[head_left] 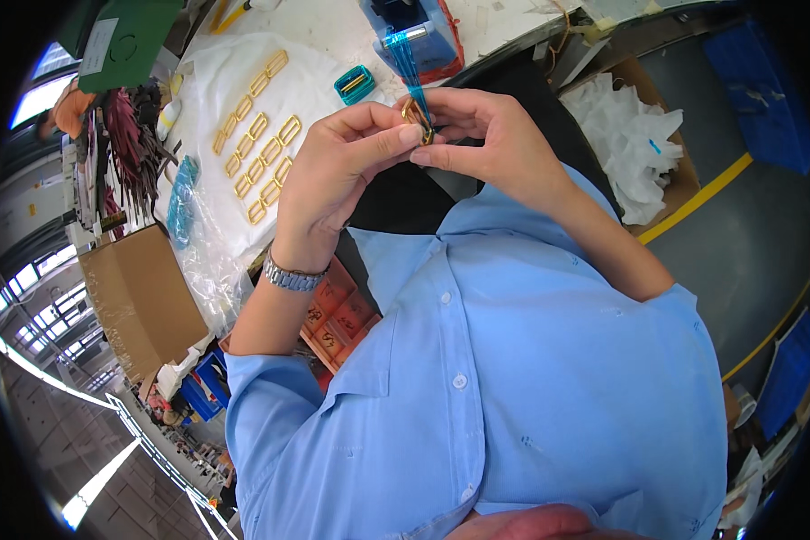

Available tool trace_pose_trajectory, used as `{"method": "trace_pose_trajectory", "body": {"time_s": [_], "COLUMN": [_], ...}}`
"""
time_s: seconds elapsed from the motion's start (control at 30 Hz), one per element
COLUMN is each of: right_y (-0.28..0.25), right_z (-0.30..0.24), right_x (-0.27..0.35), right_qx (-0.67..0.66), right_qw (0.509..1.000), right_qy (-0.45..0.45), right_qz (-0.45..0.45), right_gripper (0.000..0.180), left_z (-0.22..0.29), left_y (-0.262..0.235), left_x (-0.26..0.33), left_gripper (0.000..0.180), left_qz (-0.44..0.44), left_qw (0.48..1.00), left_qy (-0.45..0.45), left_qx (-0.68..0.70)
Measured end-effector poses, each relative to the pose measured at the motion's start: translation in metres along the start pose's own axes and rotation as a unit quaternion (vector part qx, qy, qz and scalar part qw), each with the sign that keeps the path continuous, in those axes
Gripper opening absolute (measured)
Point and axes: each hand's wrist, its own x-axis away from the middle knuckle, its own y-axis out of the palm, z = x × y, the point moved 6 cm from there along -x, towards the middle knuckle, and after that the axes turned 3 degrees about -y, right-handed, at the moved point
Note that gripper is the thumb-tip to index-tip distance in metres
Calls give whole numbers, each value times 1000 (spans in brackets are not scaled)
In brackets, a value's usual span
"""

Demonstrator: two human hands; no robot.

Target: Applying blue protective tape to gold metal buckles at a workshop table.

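My left hand [337, 157] pinches a small gold metal buckle [409, 110] between thumb and fingers. My right hand [490, 135] closes on the same buckle from the other side, its thumb and fingertips near the blue film. A shiny strip of blue film [407, 67] runs down from a blue tape dispenser [434, 49] to the buckle. Beyond my left hand, several gold oblong buckles [261, 162] lie in rows on a white sheet [211, 85]. Beside the dispenser sits a roll-like bundle of teal film [355, 85] with a gold piece in it.
An orange-red compartment tray [340, 317] is partly hidden under my left forearm. To the left are a brown cardboard box [144, 301] and a crumpled blue film packet [182, 202]. On the right, a carton [679, 157] holds white paper [625, 135]; dark cloth covers my lap.
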Motion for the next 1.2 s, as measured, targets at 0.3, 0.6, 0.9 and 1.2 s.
{"method": "trace_pose_trajectory", "body": {"time_s": [0.3,0.6,0.9,1.2], "right_y": [-5,-7,0,3], "right_z": [4,-6,-9,-9], "right_x": [-4,-9,-12,-12], "right_qx": [-12,61,-68,-116], "right_qw": [996,995,991,978], "right_qy": [-43,-32,25,57], "right_qz": [72,78,111,163], "right_gripper": [58,56,38,35], "left_z": [6,5,-10,3], "left_y": [-1,6,34,51], "left_x": [-16,-13,27,23], "left_gripper": [20,28,27,25], "left_qz": [-13,-39,153,303], "left_qw": [994,984,944,695], "left_qy": [-102,-149,257,534], "left_qx": [34,91,-143,-374]}}
